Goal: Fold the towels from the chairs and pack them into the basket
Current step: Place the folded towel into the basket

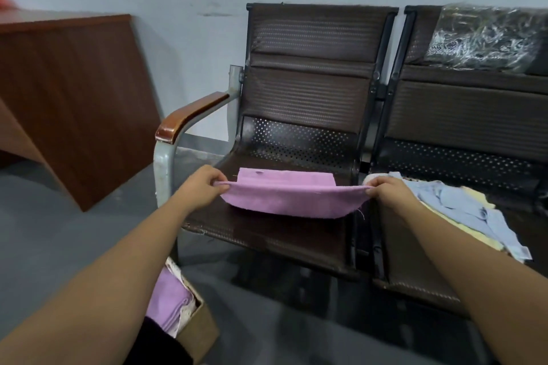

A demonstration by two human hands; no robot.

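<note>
While the purple towel (292, 197) is pinched at its two near corners by the left hand (199, 187) and right hand (385, 190) over the chair seat (267, 234), a fold is judged underway; the lifted edge should be laid onto the far edge.

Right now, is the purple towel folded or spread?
Mid-fold. The purple towel lies partly flat on the chair seat; the left hand and right hand pinch its near edge, lifted, cloth sagging between.

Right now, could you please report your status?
Left hand, right hand pinch purple towel, near edge lifted over chair seat. Basket down left, part-filled. Nothing blocking.
</note>
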